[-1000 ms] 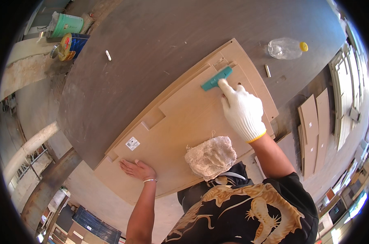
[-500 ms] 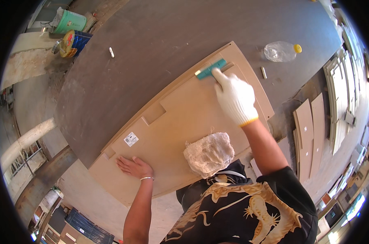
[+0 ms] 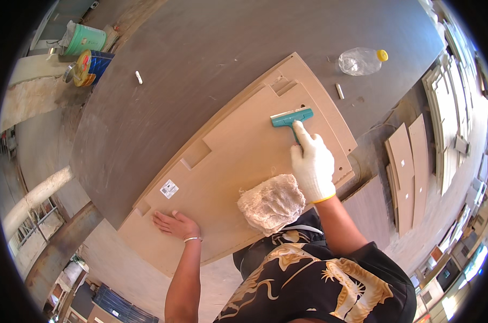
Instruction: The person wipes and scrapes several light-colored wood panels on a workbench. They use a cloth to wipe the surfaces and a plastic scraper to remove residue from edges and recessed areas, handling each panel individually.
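A tan board with notched edges (image 3: 227, 177) lies in front of me on top of similar boards. My right hand (image 3: 313, 166), in a white knit glove, is closed round the handle of a teal scraper (image 3: 292, 117). The scraper's wide head is over the board's right part, next to a small dark hole. My bare left hand (image 3: 176, 225) lies flat on the board's left part with its fingers stretched out. Above it is a white label (image 3: 169, 189). A wad of pale cloth (image 3: 272, 204) rests on the board between my hands, close to my body.
The boards lie on a large grey-brown tabletop (image 3: 163, 113). On it are a clear plastic bottle with a yellow cap (image 3: 359, 61) and two white sticks, one near the bottle (image 3: 339, 91), one far left (image 3: 139, 77). Cut panels (image 3: 402, 177) lean at right; buckets (image 3: 86, 40) stand far left.
My right hand has drawn the scraper back toward me from the board's far edge, baring a notch there. My left hand stays put on the board. The whole view has shifted slightly.
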`<control>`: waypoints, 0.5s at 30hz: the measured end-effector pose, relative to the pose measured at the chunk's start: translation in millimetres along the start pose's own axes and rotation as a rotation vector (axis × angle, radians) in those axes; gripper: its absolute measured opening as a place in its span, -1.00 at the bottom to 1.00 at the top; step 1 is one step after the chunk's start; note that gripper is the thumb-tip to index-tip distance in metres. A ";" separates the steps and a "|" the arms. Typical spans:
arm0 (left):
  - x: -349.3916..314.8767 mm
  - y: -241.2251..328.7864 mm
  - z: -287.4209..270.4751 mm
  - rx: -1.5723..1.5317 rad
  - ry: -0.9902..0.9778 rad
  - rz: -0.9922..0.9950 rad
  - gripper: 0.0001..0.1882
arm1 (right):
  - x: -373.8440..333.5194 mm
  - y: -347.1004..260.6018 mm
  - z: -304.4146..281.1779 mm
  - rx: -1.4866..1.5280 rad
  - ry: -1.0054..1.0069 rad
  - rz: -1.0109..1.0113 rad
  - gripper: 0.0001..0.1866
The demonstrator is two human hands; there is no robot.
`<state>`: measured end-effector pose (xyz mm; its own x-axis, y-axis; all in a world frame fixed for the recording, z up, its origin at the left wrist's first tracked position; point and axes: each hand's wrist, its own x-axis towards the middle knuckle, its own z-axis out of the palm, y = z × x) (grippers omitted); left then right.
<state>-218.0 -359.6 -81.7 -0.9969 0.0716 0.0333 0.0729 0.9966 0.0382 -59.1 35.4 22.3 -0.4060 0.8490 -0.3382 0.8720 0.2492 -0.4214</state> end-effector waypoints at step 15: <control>0.1 -1.6 1.5 0.011 0.005 0.005 -0.22 | 48.4 -31.8 -17.8 -0.050 0.256 -0.085 -0.57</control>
<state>-218.2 -361.2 -83.3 -0.9963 0.0764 0.0388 0.0775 0.9966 0.0274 -101.6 76.9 34.4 -0.4019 0.9125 -0.0768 0.8525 0.3422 -0.3952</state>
